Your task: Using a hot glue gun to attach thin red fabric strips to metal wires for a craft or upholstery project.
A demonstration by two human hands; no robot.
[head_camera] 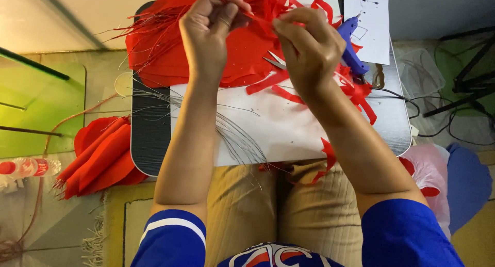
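Note:
Both my hands are raised over a small grey table [149,138]. My left hand [209,32] pinches a thin red-wrapped wire stem [258,17] that runs across to my right hand [309,50], whose fingers close on the same stem. Under them lie red paper sheets [242,50] and curled red paper strips [281,89]. A bundle of red-wrapped wires [149,27] fans out to the left behind my left hand. Bare grey wires [237,138] lie on a white sheet [289,127] below my forearms.
A blue glue gun [350,47] and scissors [276,60] lie on the table by my right hand. Finished red paper petals [100,156] rest on the floor at left, near a plastic bottle [26,168]. Black cables [454,117] and a pink plastic bag [430,174] are at right.

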